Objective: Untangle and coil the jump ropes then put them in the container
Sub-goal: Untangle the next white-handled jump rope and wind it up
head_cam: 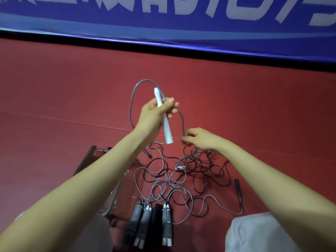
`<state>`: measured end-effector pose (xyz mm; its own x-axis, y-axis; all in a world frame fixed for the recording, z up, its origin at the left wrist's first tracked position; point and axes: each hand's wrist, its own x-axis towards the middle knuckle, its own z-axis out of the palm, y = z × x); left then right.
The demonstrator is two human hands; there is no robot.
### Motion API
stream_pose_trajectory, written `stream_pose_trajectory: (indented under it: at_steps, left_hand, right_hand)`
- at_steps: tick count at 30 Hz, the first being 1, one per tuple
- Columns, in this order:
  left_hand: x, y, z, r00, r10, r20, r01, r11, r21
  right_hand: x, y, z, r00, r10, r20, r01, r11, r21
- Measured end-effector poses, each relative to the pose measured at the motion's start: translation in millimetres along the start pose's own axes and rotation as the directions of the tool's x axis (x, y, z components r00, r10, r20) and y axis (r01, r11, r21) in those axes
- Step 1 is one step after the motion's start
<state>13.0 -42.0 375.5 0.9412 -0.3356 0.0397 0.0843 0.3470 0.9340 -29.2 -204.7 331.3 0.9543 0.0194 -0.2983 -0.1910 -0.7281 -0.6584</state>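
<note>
My left hand [156,110] grips a white jump-rope handle [168,132], held up above the floor. Its grey cord [132,106] loops over the top of the handle and falls on both sides. My right hand [198,140] pinches that grey cord lower down, just above a tangle of grey and black cords [181,177] on the red floor. Several coiled ropes [151,222] lie side by side at the near edge. A clear container [101,153] sits on the left, largely hidden under my left forearm.
A loose black handle [238,190] lies right of the tangle, and another black handle tip [148,154] shows beside the container. A blue banner with white lettering [181,17] runs along the far wall. My knees are at the bottom corners.
</note>
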Motion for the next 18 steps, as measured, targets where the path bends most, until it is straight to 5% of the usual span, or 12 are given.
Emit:
stream_pose_trajectory:
  at_steps: [4,6,8,11,15,18]
  left_hand:
    - [8,-17,-21,0.968,-0.178,-0.175,0.207,0.963,0.17]
    - [-1,-40,-23,0.925,-0.35,-0.145,0.379,0.855,0.353]
    - [-15,-60,-20,0.898,-0.439,-0.043,0.397,0.762,0.512]
    - [-24,-76,-15,0.927,-0.371,0.063,0.281,0.795,0.537]
    - [-24,-73,-14,0.966,-0.258,0.031,0.201,0.818,0.539]
    - [-23,-62,-12,0.975,-0.221,0.031,0.178,0.854,0.488]
  right_hand:
    - [-4,1,-7,0.995,0.075,-0.058,-0.053,0.947,0.318]
    - [-5,-7,-14,0.988,0.053,-0.146,0.015,0.905,0.426]
    - [-8,-19,-19,0.977,-0.001,-0.215,0.103,0.88,0.463]
    - [-12,-35,-22,0.964,-0.075,-0.256,0.206,0.821,0.533]
    - [-9,-44,-20,0.949,-0.086,-0.302,0.257,0.765,0.59]
    - [-3,-32,-16,0.963,-0.03,-0.266,0.157,0.868,0.471]
